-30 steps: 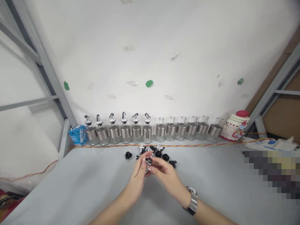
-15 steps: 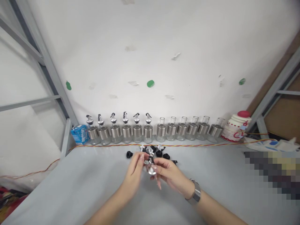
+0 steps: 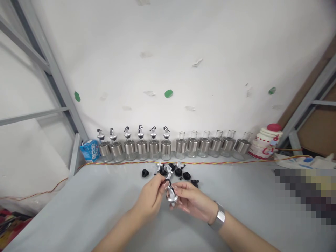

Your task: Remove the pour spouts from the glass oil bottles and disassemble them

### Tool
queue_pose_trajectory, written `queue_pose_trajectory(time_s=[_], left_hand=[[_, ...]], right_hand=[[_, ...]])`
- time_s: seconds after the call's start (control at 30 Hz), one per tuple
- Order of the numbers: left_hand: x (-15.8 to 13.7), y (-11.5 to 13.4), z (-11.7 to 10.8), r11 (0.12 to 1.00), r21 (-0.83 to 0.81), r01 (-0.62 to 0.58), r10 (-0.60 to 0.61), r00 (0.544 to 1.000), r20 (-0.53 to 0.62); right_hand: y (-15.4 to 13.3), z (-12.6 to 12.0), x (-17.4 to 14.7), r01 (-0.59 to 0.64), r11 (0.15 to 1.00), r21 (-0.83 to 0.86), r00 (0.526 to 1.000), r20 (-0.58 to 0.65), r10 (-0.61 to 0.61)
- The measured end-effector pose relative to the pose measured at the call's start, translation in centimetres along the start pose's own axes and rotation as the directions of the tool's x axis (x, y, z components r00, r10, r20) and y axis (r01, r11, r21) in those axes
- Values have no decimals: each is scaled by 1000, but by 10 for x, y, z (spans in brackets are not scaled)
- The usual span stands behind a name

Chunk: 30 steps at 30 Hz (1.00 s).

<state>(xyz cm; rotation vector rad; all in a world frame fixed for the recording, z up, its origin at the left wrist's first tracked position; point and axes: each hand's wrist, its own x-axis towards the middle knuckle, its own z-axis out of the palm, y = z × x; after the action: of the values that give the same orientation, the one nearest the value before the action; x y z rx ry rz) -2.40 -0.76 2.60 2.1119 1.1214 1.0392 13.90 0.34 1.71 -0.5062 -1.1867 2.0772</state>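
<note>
Between my hands, above the grey table, is a silver bottle pourer (image 3: 172, 198) with a black flip lever at its top. My left hand (image 3: 150, 195) pinches the black lever between thumb and fingers. Closed around the pourer's body from the other side is my right hand (image 3: 197, 200), its lower fingers partly hidden. Just beyond lie loose black stoppers (image 3: 186, 175) and silver spout parts (image 3: 159, 168) in a small pile.
Along the wall stand several glass bottles with steel bands; those on the left (image 3: 141, 148) carry pourers, those on the right (image 3: 204, 145) have bare necks. A blue carton (image 3: 90, 151) and a red-lidded jar (image 3: 265, 143) flank the row. A twisted wire (image 3: 126, 162) crosses the table.
Both hands have come slightly nearer to me with the pourer. The left fingers have shifted onto its black lever, and the right fingers have curled in around the body.
</note>
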Motion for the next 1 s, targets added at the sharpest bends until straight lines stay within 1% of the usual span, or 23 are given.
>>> queue_pose_trajectory(time_s=[0.1,0.23,0.37,0.5,0.6,0.7,0.8,0.9,1.0], left_hand=[[0,1,0,1000,-10,12,-12,1000,-9],[-2,4,2,994,-93,59,-62,998,-21],[-3,7,6,974,-202,105,-111,994,-17],[-3,9,7,961,-257,105,-107,994,4],[-3,9,7,964,-250,91,-91,996,14],[-3,9,6,956,-265,122,-124,992,9],[-4,10,9,935,-322,150,-153,988,17],[-6,11,14,915,-374,152,-176,984,-32],[-9,11,19,941,-317,122,-174,974,-142]], right_hand=[[-1,1,0,-10,1000,2,1000,6,10],[0,1,0,-19,1000,14,1000,4,19],[4,-2,1,-42,995,92,999,4,42],[5,-5,0,-66,985,157,997,42,60],[2,-2,-2,-74,986,149,996,64,65],[0,1,-2,-62,990,128,996,75,53],[2,3,-2,-37,996,85,999,32,34],[4,6,-1,-24,997,67,998,-49,27],[8,12,0,-17,991,136,998,-65,26]])
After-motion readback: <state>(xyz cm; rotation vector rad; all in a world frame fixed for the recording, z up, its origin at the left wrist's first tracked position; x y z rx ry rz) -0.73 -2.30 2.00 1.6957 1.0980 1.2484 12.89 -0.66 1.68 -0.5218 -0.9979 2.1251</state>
